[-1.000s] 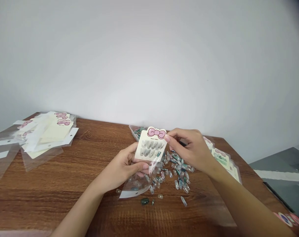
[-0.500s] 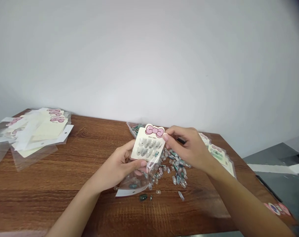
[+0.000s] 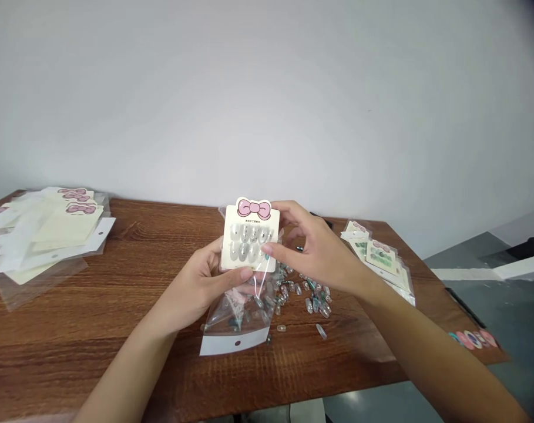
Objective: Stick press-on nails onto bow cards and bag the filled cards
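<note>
A cream card (image 3: pixel 250 262) with a pink bow on top carries two rows of pale press-on nails. My left hand (image 3: pixel 209 285) grips its lower left edge, together with a clear plastic bag (image 3: pixel 244 314) that has a white header strip and hangs below the card. My right hand (image 3: pixel 313 244) pinches the card's right side, thumb on the front near the lower right nail, fingers behind. Loose clear and teal nails (image 3: pixel 317 299) lie on the table to the right of the bag and partly beneath it.
On the left lies a pile of cream bow cards and clear bags (image 3: pixel 64 229). Bagged cards with green nails (image 3: pixel 383 261) sit at the right. Round colourful stickers (image 3: pixel 473 339) are at the wooden table's (image 3: pixel 152 247) right corner, near a dark strip.
The card has moved left and slightly up in view and is turned more upright. My right hand has shifted from its top corner to its right side. The bag's white header shows more fully.
</note>
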`<move>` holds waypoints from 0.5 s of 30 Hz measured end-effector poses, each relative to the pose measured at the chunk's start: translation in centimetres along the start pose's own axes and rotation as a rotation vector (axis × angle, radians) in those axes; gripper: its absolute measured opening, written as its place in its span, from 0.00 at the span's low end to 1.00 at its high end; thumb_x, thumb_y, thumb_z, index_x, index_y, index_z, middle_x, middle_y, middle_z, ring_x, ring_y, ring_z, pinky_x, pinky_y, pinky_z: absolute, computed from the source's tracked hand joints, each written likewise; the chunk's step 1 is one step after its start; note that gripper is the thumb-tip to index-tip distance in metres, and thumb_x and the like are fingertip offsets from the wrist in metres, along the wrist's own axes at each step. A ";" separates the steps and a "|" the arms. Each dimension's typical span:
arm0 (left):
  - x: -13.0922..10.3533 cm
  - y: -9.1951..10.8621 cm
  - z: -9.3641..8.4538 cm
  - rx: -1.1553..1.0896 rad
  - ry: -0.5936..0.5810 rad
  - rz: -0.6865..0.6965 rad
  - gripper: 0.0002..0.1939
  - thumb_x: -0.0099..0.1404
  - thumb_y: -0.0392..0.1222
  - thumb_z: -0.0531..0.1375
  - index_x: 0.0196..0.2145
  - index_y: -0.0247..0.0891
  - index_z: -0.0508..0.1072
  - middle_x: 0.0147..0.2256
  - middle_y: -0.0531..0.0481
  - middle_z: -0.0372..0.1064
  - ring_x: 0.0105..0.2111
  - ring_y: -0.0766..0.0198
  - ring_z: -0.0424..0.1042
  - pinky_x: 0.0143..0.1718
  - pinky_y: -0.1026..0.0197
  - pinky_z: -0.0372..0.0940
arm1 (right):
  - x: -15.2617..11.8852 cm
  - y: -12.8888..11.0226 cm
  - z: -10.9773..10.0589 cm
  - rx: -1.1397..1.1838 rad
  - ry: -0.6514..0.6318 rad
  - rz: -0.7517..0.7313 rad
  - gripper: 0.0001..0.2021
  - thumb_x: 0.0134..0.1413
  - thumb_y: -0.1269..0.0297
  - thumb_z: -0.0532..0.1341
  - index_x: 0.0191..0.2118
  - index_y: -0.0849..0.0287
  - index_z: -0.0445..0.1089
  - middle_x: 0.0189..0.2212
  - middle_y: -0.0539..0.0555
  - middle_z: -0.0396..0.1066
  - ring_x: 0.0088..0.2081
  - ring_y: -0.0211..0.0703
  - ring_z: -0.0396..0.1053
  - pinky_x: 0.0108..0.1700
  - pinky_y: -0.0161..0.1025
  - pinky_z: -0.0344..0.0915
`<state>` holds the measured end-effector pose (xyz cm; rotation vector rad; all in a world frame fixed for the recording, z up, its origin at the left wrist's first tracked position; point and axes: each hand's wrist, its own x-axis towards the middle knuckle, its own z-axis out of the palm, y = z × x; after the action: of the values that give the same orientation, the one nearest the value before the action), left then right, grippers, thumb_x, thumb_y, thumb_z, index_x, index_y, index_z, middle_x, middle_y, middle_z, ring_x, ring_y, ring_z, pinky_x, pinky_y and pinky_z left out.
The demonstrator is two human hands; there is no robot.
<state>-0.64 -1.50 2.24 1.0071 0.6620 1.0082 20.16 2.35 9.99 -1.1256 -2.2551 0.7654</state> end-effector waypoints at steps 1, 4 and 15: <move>0.0 0.0 0.0 0.007 -0.001 -0.003 0.24 0.64 0.37 0.66 0.57 0.40 0.70 0.41 0.46 0.79 0.36 0.60 0.79 0.39 0.58 0.76 | 0.0 0.0 0.0 0.009 -0.005 0.008 0.22 0.59 0.57 0.63 0.58 0.51 0.61 0.49 0.54 0.73 0.35 0.42 0.70 0.32 0.41 0.68; -0.1 0.1 0.0 0.022 -0.001 0.002 0.23 0.64 0.38 0.66 0.56 0.40 0.70 0.42 0.46 0.79 0.36 0.60 0.79 0.39 0.58 0.76 | 0.2 0.0 0.0 0.035 -0.019 0.021 0.22 0.60 0.57 0.63 0.58 0.51 0.61 0.49 0.54 0.73 0.36 0.42 0.71 0.34 0.42 0.69; 0.0 0.0 -0.2 0.044 -0.001 0.007 0.22 0.64 0.39 0.66 0.55 0.40 0.69 0.43 0.45 0.78 0.37 0.59 0.79 0.39 0.56 0.76 | 0.4 -0.3 0.0 0.060 -0.052 0.042 0.22 0.59 0.59 0.64 0.57 0.52 0.61 0.50 0.56 0.73 0.39 0.45 0.72 0.37 0.44 0.71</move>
<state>-0.77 -1.46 2.16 1.0487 0.6827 1.0025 19.81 2.51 10.26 -1.1408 -2.2419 0.8833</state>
